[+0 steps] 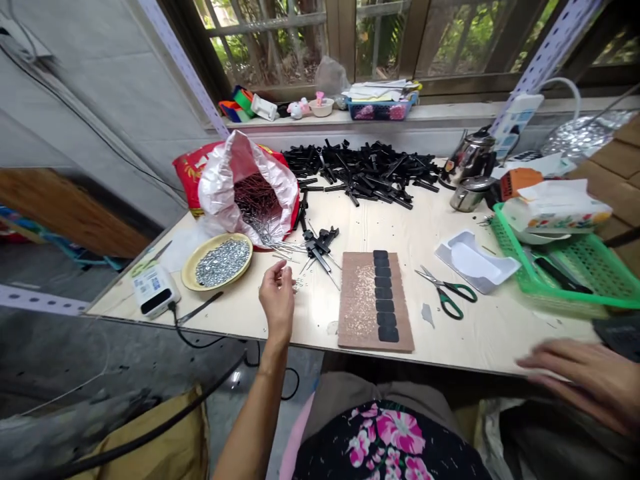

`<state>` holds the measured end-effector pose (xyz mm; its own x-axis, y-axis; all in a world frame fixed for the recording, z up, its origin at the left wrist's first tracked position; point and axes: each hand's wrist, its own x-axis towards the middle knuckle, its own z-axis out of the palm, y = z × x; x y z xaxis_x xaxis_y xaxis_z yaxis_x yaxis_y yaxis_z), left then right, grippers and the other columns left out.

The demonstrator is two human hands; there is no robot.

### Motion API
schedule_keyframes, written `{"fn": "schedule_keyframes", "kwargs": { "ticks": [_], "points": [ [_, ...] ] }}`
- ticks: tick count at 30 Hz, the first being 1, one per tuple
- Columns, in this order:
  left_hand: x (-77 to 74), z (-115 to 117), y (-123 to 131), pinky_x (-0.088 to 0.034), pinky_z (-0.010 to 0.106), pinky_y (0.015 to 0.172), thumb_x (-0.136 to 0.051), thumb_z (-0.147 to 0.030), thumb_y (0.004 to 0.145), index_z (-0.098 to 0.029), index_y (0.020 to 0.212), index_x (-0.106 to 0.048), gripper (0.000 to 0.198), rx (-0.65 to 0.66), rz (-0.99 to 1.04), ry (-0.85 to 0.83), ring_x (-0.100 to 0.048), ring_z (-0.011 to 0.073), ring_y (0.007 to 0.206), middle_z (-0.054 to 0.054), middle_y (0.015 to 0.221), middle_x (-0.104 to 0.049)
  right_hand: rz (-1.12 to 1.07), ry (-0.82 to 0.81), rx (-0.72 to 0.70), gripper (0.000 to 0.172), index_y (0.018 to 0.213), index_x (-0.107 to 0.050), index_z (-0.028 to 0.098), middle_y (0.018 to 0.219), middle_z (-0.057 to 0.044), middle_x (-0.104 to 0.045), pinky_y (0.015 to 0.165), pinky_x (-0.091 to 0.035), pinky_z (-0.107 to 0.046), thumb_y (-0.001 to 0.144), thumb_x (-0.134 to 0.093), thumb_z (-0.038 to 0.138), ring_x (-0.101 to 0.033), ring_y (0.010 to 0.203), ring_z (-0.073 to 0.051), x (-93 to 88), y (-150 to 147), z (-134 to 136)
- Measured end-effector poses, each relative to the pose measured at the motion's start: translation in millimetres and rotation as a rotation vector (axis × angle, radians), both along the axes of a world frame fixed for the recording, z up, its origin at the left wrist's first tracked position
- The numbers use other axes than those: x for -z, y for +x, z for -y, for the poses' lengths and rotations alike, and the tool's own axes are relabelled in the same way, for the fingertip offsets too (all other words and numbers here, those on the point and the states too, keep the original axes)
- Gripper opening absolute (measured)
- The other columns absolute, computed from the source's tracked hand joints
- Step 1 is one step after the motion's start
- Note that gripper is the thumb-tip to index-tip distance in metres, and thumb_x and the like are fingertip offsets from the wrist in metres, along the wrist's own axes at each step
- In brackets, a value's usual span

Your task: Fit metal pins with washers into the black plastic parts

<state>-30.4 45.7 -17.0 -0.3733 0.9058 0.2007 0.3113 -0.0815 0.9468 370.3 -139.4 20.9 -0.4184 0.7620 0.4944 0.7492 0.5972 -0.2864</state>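
My left hand is just above the table's front part, its fingers curled together; whatever they may hold is too small to make out. Small shiny bits lie right beside its fingertips. Beyond it sits a little cluster of black clip-like parts with thin metal rods. To its left stands a yellow bowl of small metal pieces. A brown board with a column of black pads lies between my hands. At the table's right front edge my right hand, blurred, has its fingers stretched out and holds nothing visible.
An open red-and-silver bag of thin rods leans at the back left. Black parts are heaped along the back. Green-handled scissors, a white tray and a green basket are on the right. A white device is on the left.
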Motion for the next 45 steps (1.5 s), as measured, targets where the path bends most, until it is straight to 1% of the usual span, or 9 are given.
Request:
{"fn": "schedule_keyframes", "kwargs": {
  "ticks": [3, 6, 10, 15, 20, 24, 27, 29, 45],
  "points": [
    [7.1, -4, -15, -0.045, 0.036, 0.078, -0.053, -0.030, 0.084, -0.017, 0.093, -0.068, 0.023, 0.020, -0.530, 0.003, -0.055, 0.0215, 0.083, 0.008, 0.085, -0.063, 0.259, -0.127, -0.086, 0.022, 0.105, -0.062, 0.027, 0.089, -0.007, -0.062, 0.063, -0.045, -0.034, 0.093, -0.044, 0.021, -0.056, 0.077, -0.019, -11.0, -53, -66],
    [13.5, -3, -14, -0.042, 0.037, 0.079, -0.049, -0.026, 0.086, -0.018, 0.092, -0.071, 0.024, 0.106, -0.850, -0.033, -0.050, 0.0255, 0.089, 0.010, 0.086, -0.063, 0.435, 0.010, -0.322, 0.033, 0.101, -0.061, 0.022, 0.089, -0.005, -0.061, 0.062, -0.042, -0.033, 0.094, -0.033, 0.007, -0.052, 0.074, -0.017, -3.5, -127, -147],
    [19.7, -11, -1, -0.040, 0.035, 0.074, -0.048, -0.026, 0.088, -0.019, 0.094, -0.072, 0.026, 0.183, -1.022, -0.070, -0.046, 0.0257, 0.088, 0.010, 0.085, -0.061, 0.567, 0.165, -0.608, 0.027, 0.082, -0.061, 0.023, 0.087, -0.003, -0.059, 0.064, -0.039, -0.031, 0.091, -0.042, 0.006, -0.047, 0.075, -0.015, 21.3, -198, -231],
    [25.4, -30, 4, -0.037, 0.035, 0.070, -0.046, -0.023, 0.088, -0.020, 0.089, -0.072, 0.026, 0.263, -1.130, -0.113, -0.044, 0.0265, 0.087, 0.010, 0.084, -0.061, 0.625, 0.202, -0.853, 0.022, 0.069, -0.057, 0.021, 0.082, -0.002, -0.059, 0.063, -0.040, -0.031, 0.087, -0.053, 0.009, -0.048, 0.076, -0.016, 41.0, -215, -275],
    [26.2, -36, -2, -0.038, 0.038, 0.076, -0.051, -0.020, 0.085, -0.017, 0.083, -0.069, 0.019, 0.273, -0.856, -0.060, -0.048, 0.0259, 0.090, 0.011, 0.085, -0.063, 0.343, 0.197, -0.867, 0.017, 0.094, -0.059, 0.021, 0.099, -0.004, -0.063, 0.081, -0.046, -0.036, 0.094, -0.043, 0.016, -0.053, 0.094, -0.017, 31.0, -214, -273],
    [14.0, -32, -5, -0.043, 0.032, 0.073, -0.060, -0.031, 0.081, -0.016, 0.082, -0.067, 0.016, 0.231, 0.040, -0.174, -0.054, 0.0177, 0.076, 0.006, 0.080, -0.064, -0.359, -0.010, -0.443, 0.022, 0.114, -0.053, 0.019, 0.103, -0.006, -0.061, 0.082, -0.048, -0.033, 0.095, -0.041, 0.019, -0.056, 0.097, -0.016, 0.3, -213, -243],
    [-3.1, -26, 2, -0.046, 0.025, 0.064, -0.073, -0.035, 0.069, -0.013, 0.083, -0.065, 0.026, 0.310, 0.728, -0.314, -0.054, 0.0099, 0.062, 0.002, 0.074, -0.063, -0.446, -0.162, -0.256, 0.029, 0.122, -0.052, 0.021, 0.102, -0.005, -0.061, 0.077, -0.049, -0.029, 0.094, -0.043, 0.019, -0.058, 0.089, -0.014, -13.5, -209, -220],
    [-14.5, -20, 10, -0.048, 0.023, 0.065, -0.080, -0.031, 0.062, -0.012, 0.081, -0.065, 0.031, 0.366, 0.945, -0.336, -0.056, 0.0080, 0.062, 0.001, 0.073, -0.063, -0.356, -0.196, -0.231, 0.030, 0.121, -0.056, 0.023, 0.095, -0.004, -0.061, 0.074, -0.048, -0.028, 0.094, -0.044, 0.019, -0.058, 0.085, -0.015, -13.0, -207, -209],
    [-33.4, 9, 52, -0.053, 0.027, 0.071, -0.078, -0.029, 0.065, -0.010, 0.081, -0.067, 0.028, 0.407, 0.833, -0.237, -0.060, 0.0089, 0.062, 0.003, 0.072, -0.066, -0.042, 0.017, 0.046, 0.017, 0.094, -0.065, 0.019, 0.088, -0.005, -0.064, 0.067, -0.042, -0.026, 0.092, -0.050, 0.026, -0.056, 0.084, -0.017, -13.7, -184, -172]
  ]
}}
